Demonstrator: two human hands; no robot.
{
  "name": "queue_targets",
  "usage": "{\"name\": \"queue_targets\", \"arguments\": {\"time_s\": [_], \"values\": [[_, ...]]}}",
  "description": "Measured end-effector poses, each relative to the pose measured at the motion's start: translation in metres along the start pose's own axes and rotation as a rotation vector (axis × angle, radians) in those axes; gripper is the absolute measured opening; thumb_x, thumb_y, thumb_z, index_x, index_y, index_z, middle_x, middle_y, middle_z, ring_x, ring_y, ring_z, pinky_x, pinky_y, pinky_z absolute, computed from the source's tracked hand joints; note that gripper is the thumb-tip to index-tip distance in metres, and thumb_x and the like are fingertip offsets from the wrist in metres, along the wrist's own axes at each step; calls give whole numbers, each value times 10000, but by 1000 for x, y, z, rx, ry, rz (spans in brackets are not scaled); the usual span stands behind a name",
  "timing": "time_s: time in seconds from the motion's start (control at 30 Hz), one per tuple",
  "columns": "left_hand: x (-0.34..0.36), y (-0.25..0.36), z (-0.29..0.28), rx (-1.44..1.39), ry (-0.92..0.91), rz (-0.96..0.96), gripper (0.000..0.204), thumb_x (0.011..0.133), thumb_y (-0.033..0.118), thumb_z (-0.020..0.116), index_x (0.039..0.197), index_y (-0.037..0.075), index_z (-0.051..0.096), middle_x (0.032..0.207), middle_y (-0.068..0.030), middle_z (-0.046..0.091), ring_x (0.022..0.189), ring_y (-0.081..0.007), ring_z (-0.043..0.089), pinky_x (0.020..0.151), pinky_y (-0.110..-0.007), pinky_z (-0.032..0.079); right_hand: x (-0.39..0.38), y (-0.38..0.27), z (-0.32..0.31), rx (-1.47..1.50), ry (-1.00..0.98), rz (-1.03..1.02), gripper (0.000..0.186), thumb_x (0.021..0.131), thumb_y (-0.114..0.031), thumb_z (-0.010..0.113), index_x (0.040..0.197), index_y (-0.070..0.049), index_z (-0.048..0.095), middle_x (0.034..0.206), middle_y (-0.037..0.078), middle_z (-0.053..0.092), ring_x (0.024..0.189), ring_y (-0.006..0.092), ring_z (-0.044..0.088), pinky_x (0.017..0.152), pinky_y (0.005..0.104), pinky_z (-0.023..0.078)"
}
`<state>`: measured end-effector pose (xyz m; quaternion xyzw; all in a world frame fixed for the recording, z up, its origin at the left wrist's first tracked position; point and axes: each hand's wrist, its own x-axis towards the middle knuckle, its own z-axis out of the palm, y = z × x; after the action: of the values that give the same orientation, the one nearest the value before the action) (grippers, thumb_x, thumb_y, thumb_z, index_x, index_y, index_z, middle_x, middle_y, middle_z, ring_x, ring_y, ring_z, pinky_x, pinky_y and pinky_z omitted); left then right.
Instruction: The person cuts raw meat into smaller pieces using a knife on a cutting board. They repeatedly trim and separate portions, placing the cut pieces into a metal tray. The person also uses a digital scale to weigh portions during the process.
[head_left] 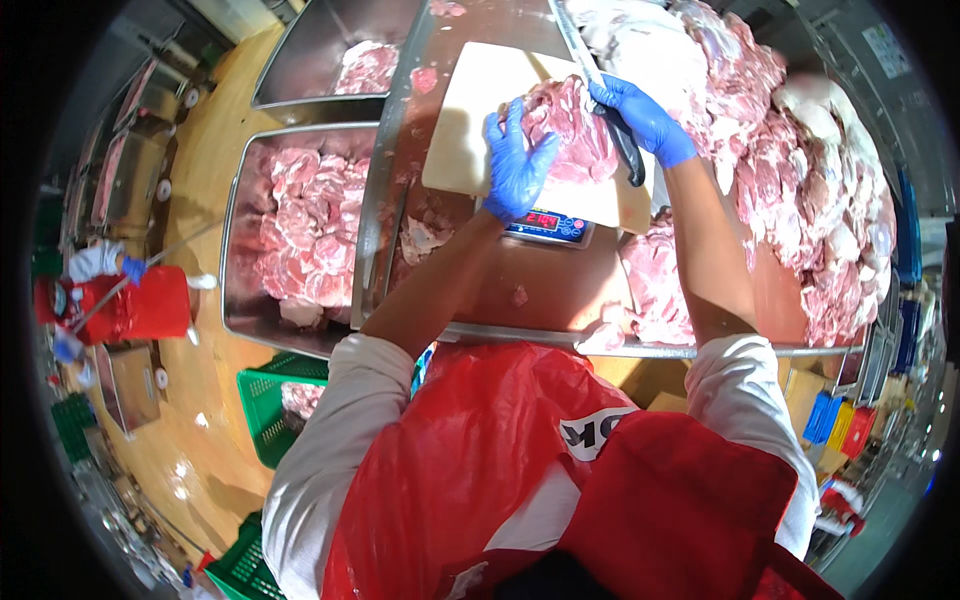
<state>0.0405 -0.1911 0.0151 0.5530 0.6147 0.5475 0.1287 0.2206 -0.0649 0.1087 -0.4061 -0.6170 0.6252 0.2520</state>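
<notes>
A piece of raw pink meat (570,130) lies on a white cutting board (462,105), which rests over a blue digital scale (560,228) with a lit red display. My left hand (518,170), in a blue glove, is open at the left side of the meat, fingers apart and its fingertips against or very near it. In my blue-gloved right hand (645,120) is a knife (577,42). Its black handle slants down past the meat's right side, and the blade points up and away. The right palm's inner side is hidden.
Raw meat (790,190) is heaped along the table's right side, and more (655,280) sits near the front edge. To the left stand two metal bins (232,230) holding meat. Green crates (262,410) are below. A person in a red apron (145,305) stands far left.
</notes>
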Motion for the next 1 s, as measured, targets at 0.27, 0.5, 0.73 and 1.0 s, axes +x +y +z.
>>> {"name": "queue_targets", "arguments": {"time_s": [0.27,0.5,0.73,1.0], "values": [[-10,30,-14,-55,93,-488,1140,703,540,850,1487,-76,298,1429,-275,450,1307,-397,478,1106,-451,387,-18,70,-60,285,104,112,426,979,-139,627,1362,27,543,1206,49,644,1074,158,614,994,289,475],[-11,10,-67,-438,266,-503,811,682,341,928,1280,-44,537,1053,-87,703,911,-190,677,867,-337,547,14,48,4,224,-162,126,299,975,-135,643,1242,-1,617,1035,26,656,911,135,611,868,287,508],[-75,-3,-150,-1332,219,-671,717,788,64,770,1423,85,440,1326,-115,572,1201,-230,576,1021,-382,502,-18,-6,168,134,-101,181,413,975,-88,619,1368,16,548,1088,39,665,961,121,627,888,262,520],[-88,-28,-233,-1338,284,-460,771,778,-24,701,1471,89,385,1396,-104,528,1308,-261,513,1082,-390,459,-21,-34,244,194,-437,83,258,1002,-119,589,1182,60,637,1151,27,558,895,91,550,816,248,472]]}}
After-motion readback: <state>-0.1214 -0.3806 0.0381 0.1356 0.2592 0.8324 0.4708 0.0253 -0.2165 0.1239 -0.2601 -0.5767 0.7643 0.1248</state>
